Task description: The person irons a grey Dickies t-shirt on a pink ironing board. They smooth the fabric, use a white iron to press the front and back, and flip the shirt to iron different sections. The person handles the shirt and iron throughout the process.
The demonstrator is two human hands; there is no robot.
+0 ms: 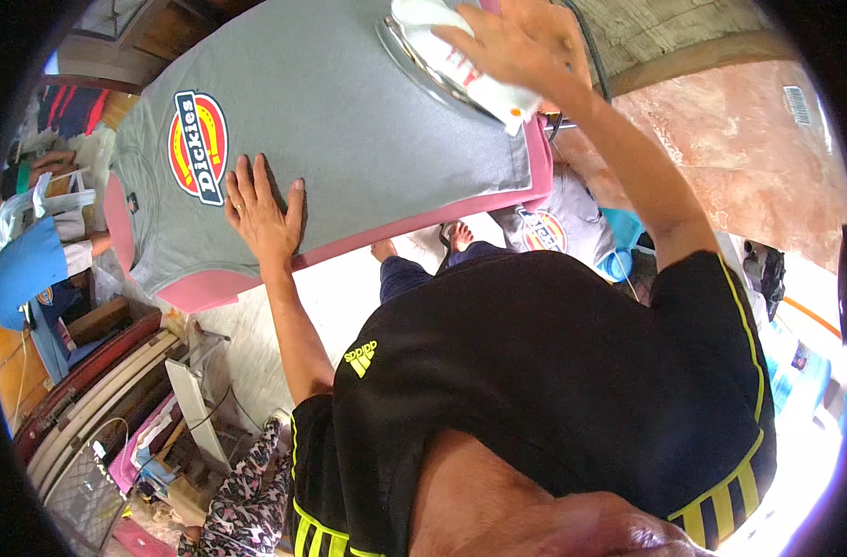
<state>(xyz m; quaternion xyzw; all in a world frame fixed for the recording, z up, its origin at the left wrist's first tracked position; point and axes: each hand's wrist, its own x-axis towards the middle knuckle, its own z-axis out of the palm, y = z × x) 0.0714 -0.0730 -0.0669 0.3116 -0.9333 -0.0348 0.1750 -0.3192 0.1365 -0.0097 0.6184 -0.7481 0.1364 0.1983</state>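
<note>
A grey T-shirt [349,102] with a round red, yellow and navy emblem [198,147] is spread over a pink-covered ironing board [200,294]. My left hand [264,218] presses flat on the cloth beside the emblem, fingers spread and holding nothing. At the upper right, my right hand [511,51] grips a white iron [453,79] with a shiny metal soleplate. The iron rests on the shirt near its right end; its handle is mostly hidden under my fingers.
Below the board's right end lies another grey shirt [567,213] with a similar emblem. A dark cord [592,46] runs beside the iron. Stacked panels [98,399] lean at the lower left, near a person's camouflage trousers [247,492]. A white plastic chair [66,195] stands far left.
</note>
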